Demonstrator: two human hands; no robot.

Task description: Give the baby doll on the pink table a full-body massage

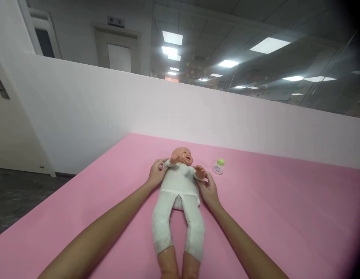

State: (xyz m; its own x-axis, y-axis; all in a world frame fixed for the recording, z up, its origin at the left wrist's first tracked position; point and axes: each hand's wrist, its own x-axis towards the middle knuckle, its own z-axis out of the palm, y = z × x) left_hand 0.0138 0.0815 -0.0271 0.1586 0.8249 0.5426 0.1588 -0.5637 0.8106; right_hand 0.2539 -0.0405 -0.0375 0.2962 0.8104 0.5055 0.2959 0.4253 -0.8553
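A baby doll [181, 182] in white cloth lies on its back on the pink tabletop [261, 217], head away from me, feet towards me. Its plastic face is turned to the right and both its forearms are raised. My left hand [157, 173] is closed at the doll's upper arm on the left side, its fingertips partly hidden behind the sleeve. On the other side, my right hand [208, 190] grips the doll's other arm near the wrist, thumb and fingers around the sleeve. To the right of the doll stands a small clear jar [218, 167] with a green lid.
A low white wall [197, 112] runs along the table's far edge, with glass and ceiling lights above it. At the far left is a door with a metal handle [0, 86]. Dark floor [14, 193] shows past the table's left edge.
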